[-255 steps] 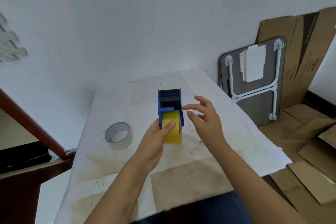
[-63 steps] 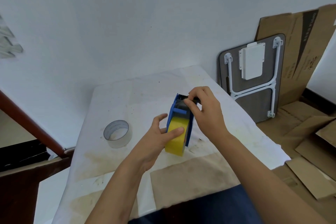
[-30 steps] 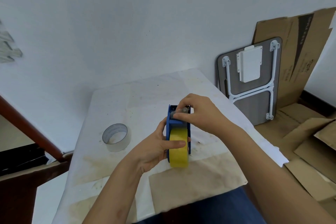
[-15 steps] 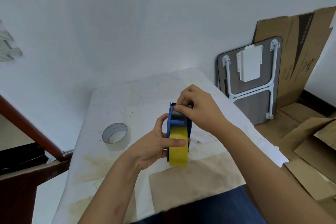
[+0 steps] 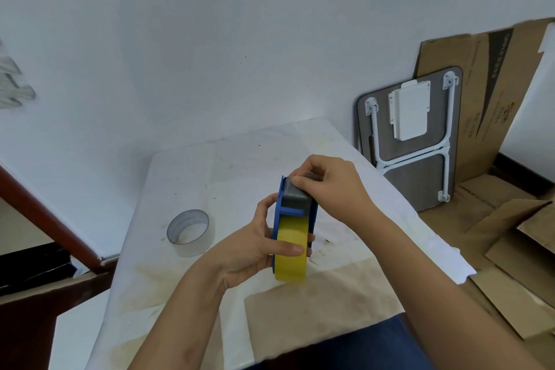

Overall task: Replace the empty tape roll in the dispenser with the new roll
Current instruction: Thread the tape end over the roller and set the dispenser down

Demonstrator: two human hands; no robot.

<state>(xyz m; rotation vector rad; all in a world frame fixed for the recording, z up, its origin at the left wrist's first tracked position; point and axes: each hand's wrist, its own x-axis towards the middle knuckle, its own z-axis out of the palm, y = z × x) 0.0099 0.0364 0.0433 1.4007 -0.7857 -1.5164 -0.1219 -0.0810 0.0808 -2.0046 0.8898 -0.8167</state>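
Observation:
A blue tape dispenser is held just above the white-covered table. A new yellow tape roll sits in its frame, sticking out at the near end. My left hand grips the dispenser and the yellow roll from the left, thumb across the roll. My right hand pinches the grey part at the dispenser's far, top end; what lies under its fingertips is hidden. The empty roll, a pale ring, lies on the table to the left, apart from both hands.
A folded table and flattened cardboard lean on the wall at the right. More cardboard covers the floor there. A brown rail runs along the left. The table's right edge is close to my right forearm.
Since 8.5 s ago my right hand went from open beside the dispenser to pinching its top end. In the last second the dispenser tilted slightly and my right fingers shifted on the grey part.

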